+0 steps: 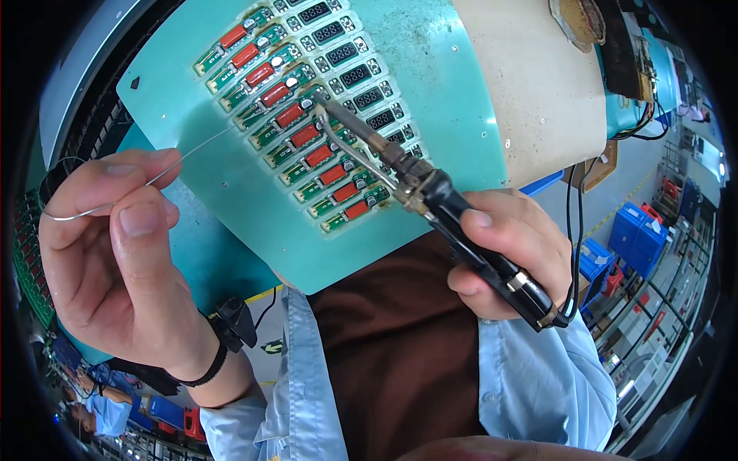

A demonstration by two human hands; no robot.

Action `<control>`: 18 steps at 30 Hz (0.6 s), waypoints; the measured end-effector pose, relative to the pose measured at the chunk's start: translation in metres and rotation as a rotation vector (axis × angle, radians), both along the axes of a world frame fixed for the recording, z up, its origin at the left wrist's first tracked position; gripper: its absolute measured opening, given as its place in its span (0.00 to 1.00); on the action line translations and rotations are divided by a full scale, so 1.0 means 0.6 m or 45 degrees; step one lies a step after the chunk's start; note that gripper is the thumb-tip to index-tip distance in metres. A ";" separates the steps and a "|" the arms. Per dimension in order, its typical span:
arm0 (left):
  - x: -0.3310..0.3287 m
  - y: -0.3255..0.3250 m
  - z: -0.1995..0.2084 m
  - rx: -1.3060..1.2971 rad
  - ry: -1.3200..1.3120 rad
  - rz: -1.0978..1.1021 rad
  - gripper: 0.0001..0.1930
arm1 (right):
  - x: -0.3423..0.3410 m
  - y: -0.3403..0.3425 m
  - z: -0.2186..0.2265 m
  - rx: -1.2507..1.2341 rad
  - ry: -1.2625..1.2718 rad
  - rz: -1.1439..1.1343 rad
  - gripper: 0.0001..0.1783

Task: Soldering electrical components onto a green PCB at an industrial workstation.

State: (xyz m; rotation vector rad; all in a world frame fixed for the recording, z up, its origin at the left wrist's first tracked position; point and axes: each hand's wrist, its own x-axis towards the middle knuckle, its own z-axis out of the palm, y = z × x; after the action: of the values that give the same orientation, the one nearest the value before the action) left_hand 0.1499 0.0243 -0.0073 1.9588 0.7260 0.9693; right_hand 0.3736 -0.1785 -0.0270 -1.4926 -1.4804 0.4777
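Between the thumb and fingers of my left hand (127, 265) is a thin silvery solder wire (201, 144), its far end reaching toward the boards. A black wrist strap (206, 367) circles that wrist. My right hand (523, 234) grips a black soldering iron (453, 211) by its handle; a thin metal tube (350, 150) runs along its shaft. The iron's tip lies over a row of small green circuit boards (265, 137), apparently at one near the middle; exact contact is unclear. Each board carries a red rectangular component (304, 136), and black digit displays (355, 74) line up beside them.
The boards lie on a teal mat (254, 223), with a beige surface (530, 84) to its right. Black cables (573, 230) trail from the iron's handle. Blue crates (638, 230) stand at the right. Another person (108, 411) is at the lower left, beyond more green boards (29, 261).
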 end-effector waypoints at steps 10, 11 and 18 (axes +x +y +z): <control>-0.019 -0.007 0.005 -0.056 -0.048 -0.096 0.07 | -0.001 -0.020 0.002 0.077 0.015 -0.033 0.23; -0.018 -0.009 0.004 -0.066 -0.048 -0.100 0.06 | 0.000 -0.021 0.003 0.060 -0.007 -0.015 0.23; -0.003 -0.019 -0.010 -0.045 -0.082 -0.115 0.06 | -0.007 -0.026 -0.009 0.053 -0.048 -0.041 0.23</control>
State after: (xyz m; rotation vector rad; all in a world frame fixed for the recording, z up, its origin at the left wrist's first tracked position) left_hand 0.1481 0.0130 -0.0131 1.9041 0.6093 0.9544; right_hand 0.3693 -0.1943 -0.0322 -1.4979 -1.4846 0.3992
